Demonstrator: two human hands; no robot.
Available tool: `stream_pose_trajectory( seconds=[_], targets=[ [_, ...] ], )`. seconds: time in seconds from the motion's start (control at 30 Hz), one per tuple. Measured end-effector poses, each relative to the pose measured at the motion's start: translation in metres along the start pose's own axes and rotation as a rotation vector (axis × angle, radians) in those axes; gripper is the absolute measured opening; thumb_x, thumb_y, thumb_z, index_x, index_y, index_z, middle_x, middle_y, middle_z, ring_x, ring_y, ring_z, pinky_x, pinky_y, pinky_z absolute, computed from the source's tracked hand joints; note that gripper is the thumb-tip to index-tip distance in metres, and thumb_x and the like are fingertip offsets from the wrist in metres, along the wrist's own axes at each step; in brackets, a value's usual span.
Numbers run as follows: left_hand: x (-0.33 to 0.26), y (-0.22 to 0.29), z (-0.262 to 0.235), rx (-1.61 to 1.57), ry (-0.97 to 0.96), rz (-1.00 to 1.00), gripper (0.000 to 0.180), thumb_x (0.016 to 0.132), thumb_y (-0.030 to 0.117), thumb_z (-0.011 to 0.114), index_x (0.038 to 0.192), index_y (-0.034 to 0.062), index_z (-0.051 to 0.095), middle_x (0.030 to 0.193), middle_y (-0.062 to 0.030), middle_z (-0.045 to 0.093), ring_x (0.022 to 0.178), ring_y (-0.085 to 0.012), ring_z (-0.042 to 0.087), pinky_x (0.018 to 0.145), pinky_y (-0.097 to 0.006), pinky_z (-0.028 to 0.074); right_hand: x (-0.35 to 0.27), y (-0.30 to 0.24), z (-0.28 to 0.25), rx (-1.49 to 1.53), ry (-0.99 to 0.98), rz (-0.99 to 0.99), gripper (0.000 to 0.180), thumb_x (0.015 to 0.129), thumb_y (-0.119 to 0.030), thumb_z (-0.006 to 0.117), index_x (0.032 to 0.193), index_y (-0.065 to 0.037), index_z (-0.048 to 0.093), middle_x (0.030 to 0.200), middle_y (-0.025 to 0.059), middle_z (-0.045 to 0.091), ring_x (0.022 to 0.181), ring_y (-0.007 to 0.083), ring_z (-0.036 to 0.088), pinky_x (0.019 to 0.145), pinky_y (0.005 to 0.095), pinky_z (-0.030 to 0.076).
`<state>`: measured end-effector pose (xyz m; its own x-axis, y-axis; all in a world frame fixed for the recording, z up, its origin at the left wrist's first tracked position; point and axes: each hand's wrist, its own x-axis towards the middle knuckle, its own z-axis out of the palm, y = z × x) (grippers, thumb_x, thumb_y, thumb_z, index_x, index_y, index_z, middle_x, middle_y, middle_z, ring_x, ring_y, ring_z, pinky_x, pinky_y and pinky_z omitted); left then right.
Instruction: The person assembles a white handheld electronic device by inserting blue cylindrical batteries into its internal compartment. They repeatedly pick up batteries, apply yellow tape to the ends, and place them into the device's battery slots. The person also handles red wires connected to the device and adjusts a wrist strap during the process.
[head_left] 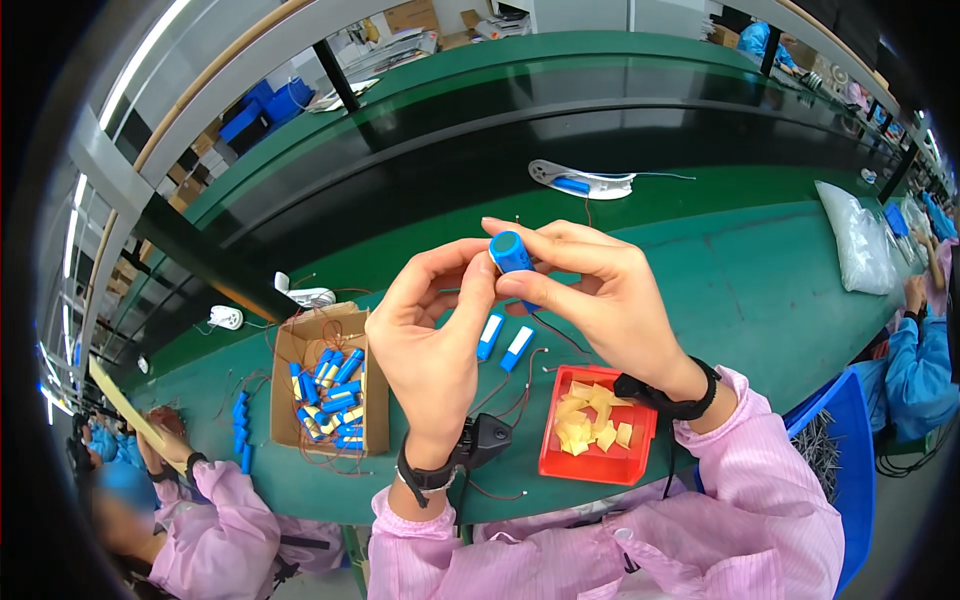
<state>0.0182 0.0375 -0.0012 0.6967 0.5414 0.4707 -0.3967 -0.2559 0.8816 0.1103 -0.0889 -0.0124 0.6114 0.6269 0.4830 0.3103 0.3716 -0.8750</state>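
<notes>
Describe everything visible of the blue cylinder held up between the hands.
The cylinder is short and round, in a smooth, slightly glossy blue cover that looks like plastic. Its upper end, turned toward the camera, shows a flat, dark greenish disc inside a blue rim. It is tilted, held above the green table. The right hand grips it with thumb and fingers; the left hand's fingertips meet at its left edge. Fingers hide part of its lower side.

"What's that held up there?"
"A blue cylinder (514, 257), its flat round end darker and greenish."
"Upright?"
"Tilted, that end uppermost and leaning left."
"And where?"
"In midair, between the fingertips of the left hand (432, 345) and right hand (600, 290), partly covered."
</notes>
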Motion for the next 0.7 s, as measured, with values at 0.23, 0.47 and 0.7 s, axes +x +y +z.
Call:
stream_pose_trajectory(
  seconds=[0.23,0.47,0.7],
  targets=[
    [-0.001,0.012,-0.001,-0.108,-0.044,-0.070,0.018,0.094,0.006,0.067,0.107,-0.0062,0.069,0.092,-0.0108,0.072,0.077,-0.0136,0.068,0.068,-0.026,0.056,0.000,-0.010,-0.002,0.016,-0.043,0.050,0.041,0.095,-0.012,0.066,0.134,-0.001,0.060,0.105,0.0060,0.059,0.090,0.0102,0.063,0.077,0.0243,0.053],
    [-0.006,0.021,-0.006,-0.091,-0.101,-0.050,0.018,0.093,0.004,0.067,0.106,-0.0083,0.067,0.097,-0.0148,0.071,0.083,-0.0181,0.071,0.070,-0.031,0.063,-0.009,-0.024,0.000,0.026,-0.046,0.043,0.040,0.096,-0.012,0.065,0.134,0.000,0.059,0.105,0.0060,0.058,0.090,0.0114,0.063,0.078,0.0255,0.053],
    [-0.008,0.019,-0.009,-0.110,-0.106,-0.044,0.014,0.093,0.004,0.067,0.102,-0.0058,0.067,0.092,-0.0109,0.071,0.083,-0.0129,0.069,0.075,-0.024,0.058,-0.013,-0.016,0.003,-0.118,-0.019,-0.070,0.039,0.095,-0.015,0.067,0.131,-0.003,0.063,0.104,0.0051,0.058,0.092,0.0121,0.061,0.078,0.0263,0.053]
  ],
)
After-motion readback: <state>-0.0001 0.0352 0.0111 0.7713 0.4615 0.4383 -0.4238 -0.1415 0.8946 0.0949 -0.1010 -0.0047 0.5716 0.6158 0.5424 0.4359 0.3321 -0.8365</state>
